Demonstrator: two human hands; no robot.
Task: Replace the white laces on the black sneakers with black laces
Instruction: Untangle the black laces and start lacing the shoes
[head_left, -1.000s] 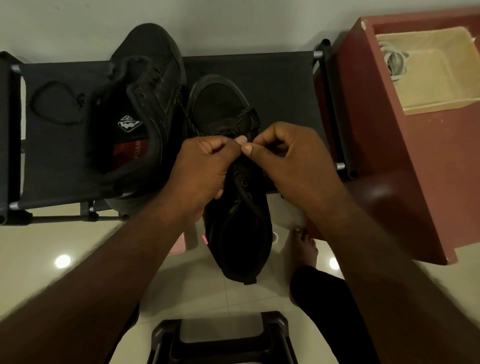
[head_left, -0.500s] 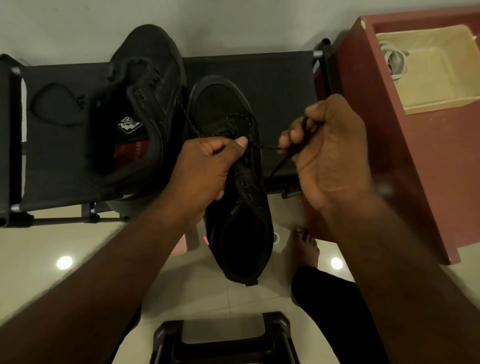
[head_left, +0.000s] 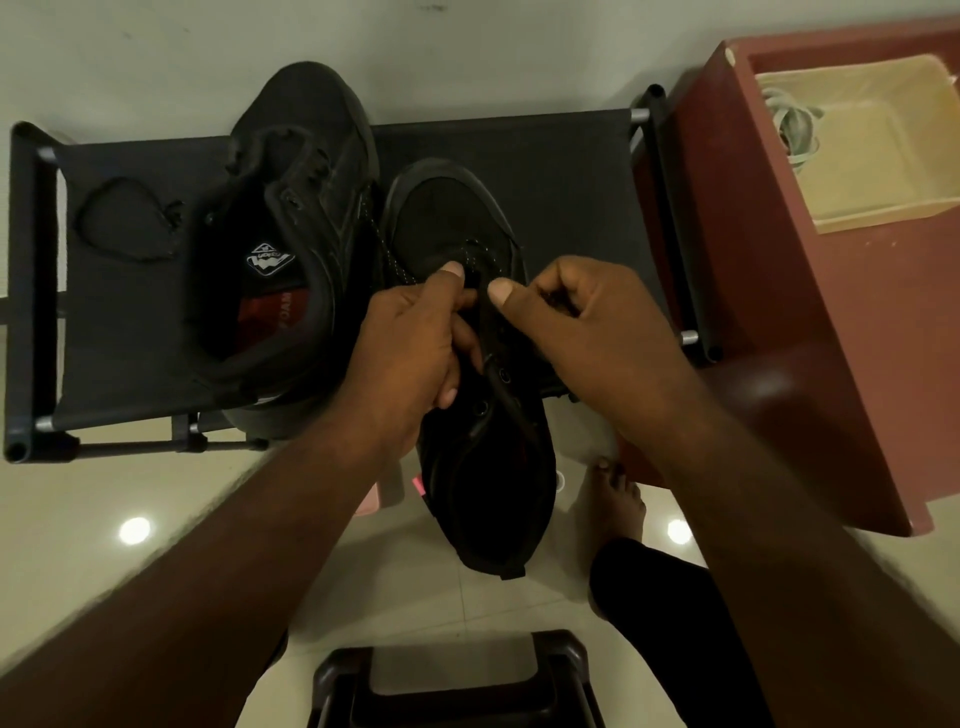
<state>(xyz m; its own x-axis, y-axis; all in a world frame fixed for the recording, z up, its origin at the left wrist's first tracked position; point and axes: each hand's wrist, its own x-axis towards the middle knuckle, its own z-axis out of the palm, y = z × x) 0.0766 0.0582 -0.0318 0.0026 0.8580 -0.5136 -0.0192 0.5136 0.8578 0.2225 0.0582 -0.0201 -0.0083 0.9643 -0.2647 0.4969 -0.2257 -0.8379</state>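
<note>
**Pinching the lace above the tongue**

A black low-top fabric sneaker (head_left: 483, 467) is laid with its toe on a black fabric shoe rack (head_left: 571, 171), and its heel overhangs the pale tiled floor (head_left: 104, 519). A black speckled lace (head_left: 480, 255) is seen crossing the eyelets nearest the toe, just beyond both thumbs. One strand of it is pinched between the thumb and forefinger of the left hand (head_left: 410, 343). The other fingers of that hand are curled against the sneaker's left eyelet flap.

The fingers of the right hand (head_left: 582, 332) are curled tightly together, with the thumb stretched toward the left thumb. A dark strand is pinched inside that curl, though where it runs from there cannot be told. The two thumbs are set near each other but apart, directly above the tongue.

A second black sneaker (head_left: 291, 234), marked with a white logo on its insole, is laid on the rack just beside the first, on its left. A loose black lace loop (head_left: 119, 218) is laid further left on the rack. At the right, a pale coiled cord (head_left: 792, 124) is held in a cream tray (head_left: 883, 171) set in a reddish-brown cabinet (head_left: 805, 338).
</note>
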